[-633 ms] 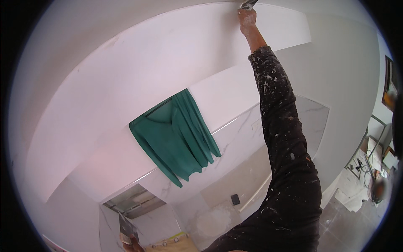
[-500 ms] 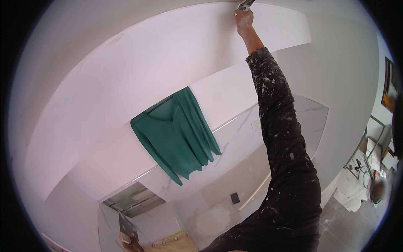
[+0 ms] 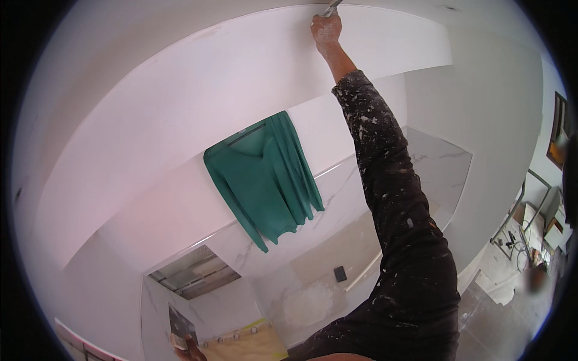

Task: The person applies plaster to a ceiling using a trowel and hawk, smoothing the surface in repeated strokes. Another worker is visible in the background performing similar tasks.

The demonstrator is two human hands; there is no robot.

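Raised high overhead, my right hand is closed around a putty knife. Its blade meets the line where the white upper wall band joins the ceiling; the blade's tip is partly hidden. White specks cover the dark sleeve of that arm. Low on the left, my left hand grips a wide flat-bladed putty knife, blade upward, with pale filler near its handle end. Only part of this hand shows at the lower edge.
A green long-sleeved top hangs against the wall. Below it are marble-patterned panels, a mirror-like panel and a yellowish ringed curtain. A dark small object lies lower down. Metal frames and cables stand at right.
My right hand has moved left along the ceiling line with its putty knife. The view has shifted slightly, and my left hand still holds its blade low on the left.
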